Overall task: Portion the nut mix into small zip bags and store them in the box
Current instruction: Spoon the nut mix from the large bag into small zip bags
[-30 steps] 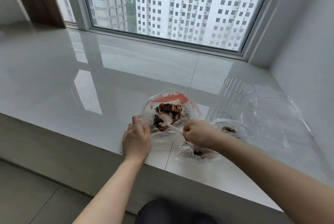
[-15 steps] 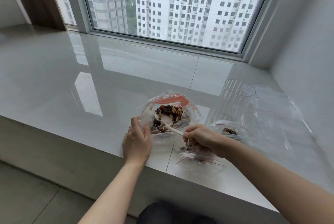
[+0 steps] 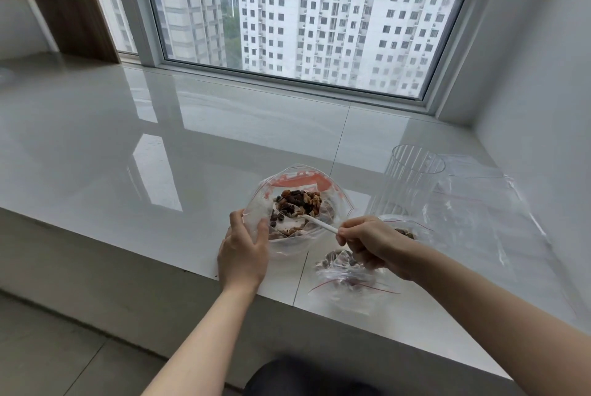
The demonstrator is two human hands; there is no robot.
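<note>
A large clear zip bag (image 3: 297, 178) with an orange-red band stands open on the white sill, with brown and dark nut mix (image 3: 299, 200) inside. My left hand (image 3: 243, 251) grips its near left rim. My right hand (image 3: 371, 243) pinches the handle of a white spoon (image 3: 319, 224) whose bowl lies in the mix. Under my right hand lies a small zip bag (image 3: 345, 277) with some nuts in it. A second small bag with nuts (image 3: 406, 231) sits just right of my right hand, partly hidden.
A clear ribbed plastic container (image 3: 406, 181) stands at the right, with empty clear bags (image 3: 486, 210) spread beside it against the right wall. The glossy white sill (image 3: 160, 139) stretches left and back to the window. Its front edge drops to the floor.
My right hand has drawn back toward the right, so more of the spoon handle shows. The left hand keeps its hold on the big bag's rim.
</note>
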